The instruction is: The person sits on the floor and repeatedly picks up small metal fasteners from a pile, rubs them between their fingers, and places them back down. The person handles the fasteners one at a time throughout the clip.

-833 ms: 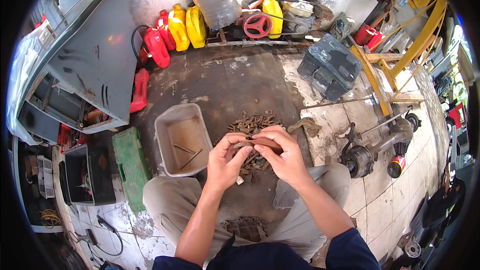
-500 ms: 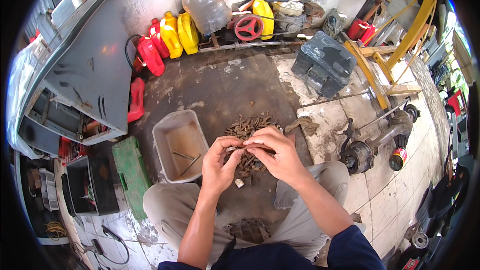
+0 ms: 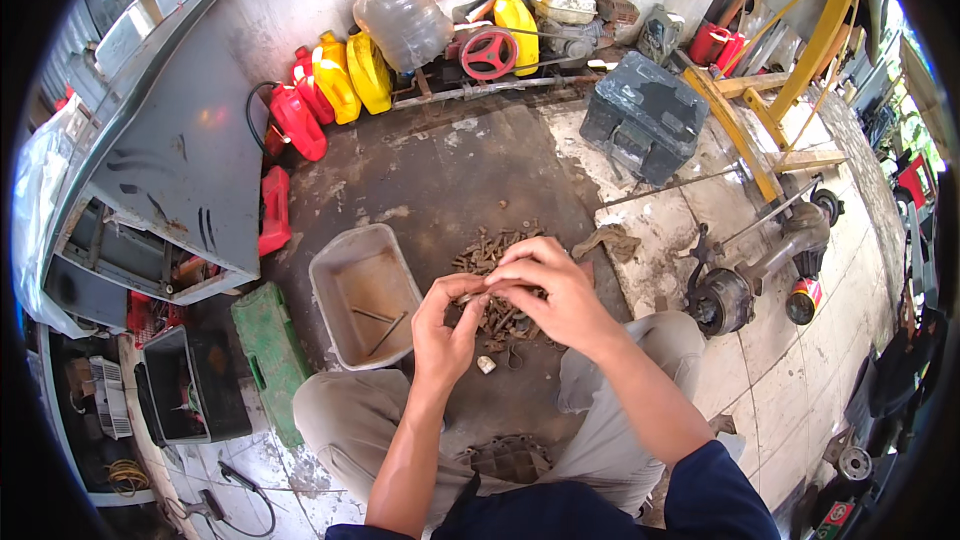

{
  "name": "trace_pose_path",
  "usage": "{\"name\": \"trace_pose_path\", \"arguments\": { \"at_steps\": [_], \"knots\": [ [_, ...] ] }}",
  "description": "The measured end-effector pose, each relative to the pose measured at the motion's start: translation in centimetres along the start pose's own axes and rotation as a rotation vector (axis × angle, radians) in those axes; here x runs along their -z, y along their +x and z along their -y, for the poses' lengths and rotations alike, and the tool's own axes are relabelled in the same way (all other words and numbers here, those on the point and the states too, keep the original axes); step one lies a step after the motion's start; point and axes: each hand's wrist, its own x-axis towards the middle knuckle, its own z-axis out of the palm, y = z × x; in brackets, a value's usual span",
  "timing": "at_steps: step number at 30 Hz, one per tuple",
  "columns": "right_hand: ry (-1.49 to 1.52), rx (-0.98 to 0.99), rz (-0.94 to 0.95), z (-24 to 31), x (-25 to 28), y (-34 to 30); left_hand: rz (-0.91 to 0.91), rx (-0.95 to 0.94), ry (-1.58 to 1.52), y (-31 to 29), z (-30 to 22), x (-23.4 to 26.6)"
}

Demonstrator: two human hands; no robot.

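Above the bolts [image 3: 494, 249], pinching a mostly hidden part [image 3: 488, 291] with nearly closed left hand [image 3: 446, 325] and right hand [image 3: 553, 302], probably paired for steadiness.

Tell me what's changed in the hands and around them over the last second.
The right hand has shifted slightly forward, and the fingers now hide more of the small brown piece that it and the left hand hold. Nothing was visibly taken up or released. The view shifted slightly; the grey basin, its rods and the fastener pile stayed put.
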Motion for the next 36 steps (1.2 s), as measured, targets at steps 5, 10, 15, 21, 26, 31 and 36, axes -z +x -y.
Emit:
{"name": "trace_pose_path", "arguments": {
  "at_steps": [5,10,15,21,26,31,36],
  "knots": [
    [0.041,-0.142,-0.233,-0.9,0.1,0.1,-0.055,0.039,-0.009,0.2,-0.9,0.0],
    [0.132,-0.115,-0.188,1.4,-0.8,-0.4,-0.091,-0.091,0.133,0.2,-1.9,-0.1],
    [0.041,0.112,-0.128,2.3,-1.8,-0.7,-0.154,-0.123,0.148,0.5,-2.4,-0.1],
    [-0.088,0.122,-0.099,2.2,-2.3,-0.9,-0.179,-0.138,0.144,0.5,-2.3,-0.2],
    [-0.112,0.119,-0.086,2.7,-2.6,-1.2,-0.188,-0.118,0.109,0.2,-1.9,-0.2],
    [-0.054,0.059,-0.165,2.8,-3.2,-1.0,-0.219,-0.088,-0.012,0.2,-0.9,-0.6],
    [-0.137,0.096,-0.120,2.9,-3.0,-1.2,-0.154,-0.034,-0.009,-0.2,-0.5,-0.5]
  ]
}}
